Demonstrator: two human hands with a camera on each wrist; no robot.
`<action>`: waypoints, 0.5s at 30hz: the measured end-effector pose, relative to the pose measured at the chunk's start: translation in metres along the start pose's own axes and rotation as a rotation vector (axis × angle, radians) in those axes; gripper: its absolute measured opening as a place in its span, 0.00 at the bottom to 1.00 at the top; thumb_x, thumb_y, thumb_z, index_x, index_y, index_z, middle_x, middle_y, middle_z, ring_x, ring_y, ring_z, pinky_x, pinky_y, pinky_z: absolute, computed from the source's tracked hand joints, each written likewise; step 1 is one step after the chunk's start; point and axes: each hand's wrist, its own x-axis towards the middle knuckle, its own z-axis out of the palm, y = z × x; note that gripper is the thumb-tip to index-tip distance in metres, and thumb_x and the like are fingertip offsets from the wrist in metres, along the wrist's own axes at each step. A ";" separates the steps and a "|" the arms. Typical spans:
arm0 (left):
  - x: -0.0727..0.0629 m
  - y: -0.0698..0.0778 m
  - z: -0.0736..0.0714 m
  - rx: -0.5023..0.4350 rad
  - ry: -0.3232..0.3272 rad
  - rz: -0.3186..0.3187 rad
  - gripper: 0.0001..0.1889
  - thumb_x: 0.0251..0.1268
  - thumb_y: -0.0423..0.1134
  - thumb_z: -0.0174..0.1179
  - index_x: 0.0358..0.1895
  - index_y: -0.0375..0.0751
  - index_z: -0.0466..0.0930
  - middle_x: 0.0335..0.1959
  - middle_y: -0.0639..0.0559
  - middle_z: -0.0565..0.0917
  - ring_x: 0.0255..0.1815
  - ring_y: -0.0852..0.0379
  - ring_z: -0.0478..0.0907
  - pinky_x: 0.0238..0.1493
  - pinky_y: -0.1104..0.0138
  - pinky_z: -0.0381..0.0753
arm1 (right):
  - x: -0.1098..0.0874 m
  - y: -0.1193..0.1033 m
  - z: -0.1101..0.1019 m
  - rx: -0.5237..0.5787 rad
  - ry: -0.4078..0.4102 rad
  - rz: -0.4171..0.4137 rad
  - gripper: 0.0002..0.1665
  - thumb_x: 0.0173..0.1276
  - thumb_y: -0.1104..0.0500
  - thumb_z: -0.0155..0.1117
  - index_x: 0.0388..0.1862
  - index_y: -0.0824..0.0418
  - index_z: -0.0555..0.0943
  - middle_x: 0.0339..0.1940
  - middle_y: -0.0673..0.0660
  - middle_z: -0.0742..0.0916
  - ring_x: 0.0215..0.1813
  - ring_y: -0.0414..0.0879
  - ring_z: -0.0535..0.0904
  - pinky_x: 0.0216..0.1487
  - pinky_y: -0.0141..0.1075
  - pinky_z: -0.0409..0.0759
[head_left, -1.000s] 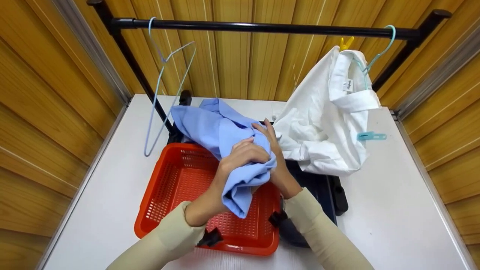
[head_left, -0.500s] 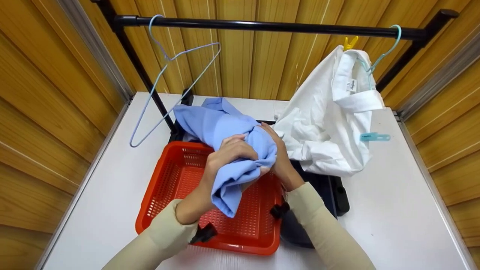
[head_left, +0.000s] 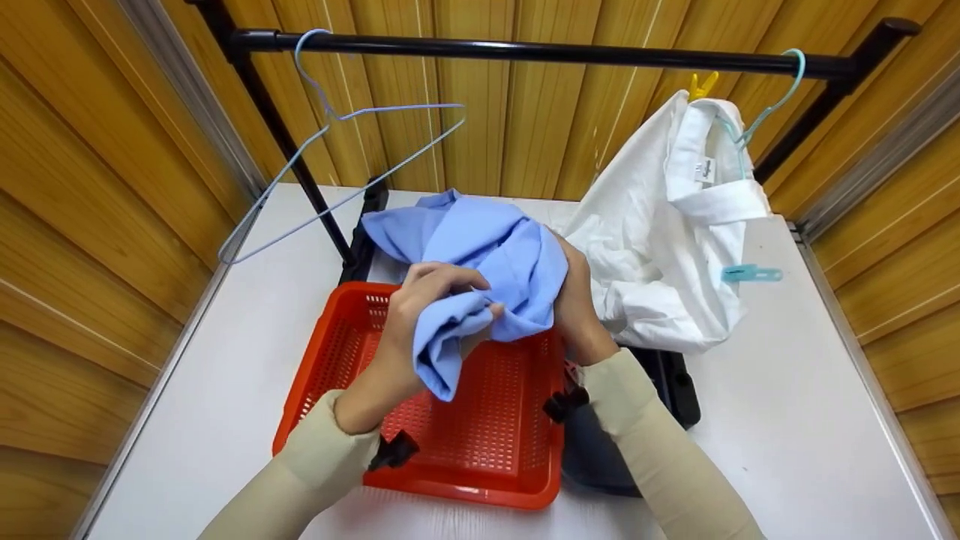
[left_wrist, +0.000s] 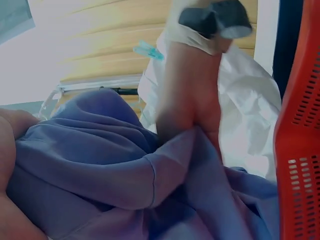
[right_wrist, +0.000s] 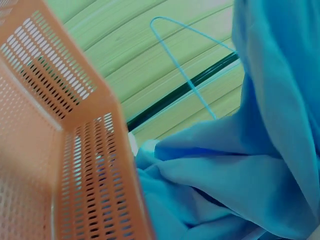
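A bunched light blue garment (head_left: pixel 487 240) hangs over the back of the red basket (head_left: pixel 547 442). My left hand (head_left: pixel 420 315) grips one gathered end of it, thumb and fingers curled round the cloth. On the garment's right side is my right hand (head_left: pixel 576 289), its fingers hidden behind the folds. The left wrist view has the right hand (left_wrist: pixel 187 95) entering the cloth from above, with my left fingers (left_wrist: pixel 7 145) at the left edge. Folds of the garment (right_wrist: pixel 240 185) fill the right of the right wrist view, beside the basket (right_wrist: pixel 95 170).
From the black rail (head_left: pixel 525 51) hang a bare wire hanger (head_left: pixel 337 116) at left and a white garment (head_left: pixel 652 247) with a waistband at right. A yellow clothespin (head_left: pixel 703 86) and a turquoise clothespin (head_left: pixel 752 274) are on the white one. A dark container (head_left: pixel 600 450) stands right of the basket.
My left hand has moved left and up with its end of the cloth, apart from my right hand. The right hand's fingers have gone behind the garment. The bare hanger has swung round.
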 end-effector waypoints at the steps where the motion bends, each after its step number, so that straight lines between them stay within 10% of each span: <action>1: -0.001 -0.001 -0.001 0.009 0.001 -0.037 0.13 0.60 0.31 0.76 0.45 0.35 0.83 0.40 0.48 0.87 0.43 0.48 0.83 0.51 0.57 0.81 | 0.001 -0.003 0.000 -0.024 0.005 -0.025 0.18 0.81 0.72 0.49 0.57 0.80 0.83 0.50 0.64 0.90 0.51 0.38 0.84 0.59 0.36 0.80; 6: -0.003 -0.010 -0.004 -0.002 0.004 -0.226 0.16 0.62 0.33 0.76 0.50 0.36 0.82 0.44 0.49 0.87 0.44 0.51 0.83 0.50 0.60 0.83 | 0.005 -0.019 0.000 -0.061 0.027 -0.066 0.19 0.80 0.69 0.49 0.56 0.78 0.84 0.50 0.66 0.90 0.52 0.41 0.84 0.60 0.36 0.78; 15: 0.000 -0.025 -0.007 0.010 0.031 -0.365 0.39 0.62 0.44 0.76 0.72 0.33 0.68 0.67 0.40 0.73 0.57 0.46 0.79 0.62 0.55 0.76 | 0.006 -0.047 0.007 -0.041 0.047 -0.088 0.21 0.77 0.72 0.52 0.64 0.76 0.81 0.61 0.69 0.86 0.65 0.55 0.83 0.71 0.42 0.74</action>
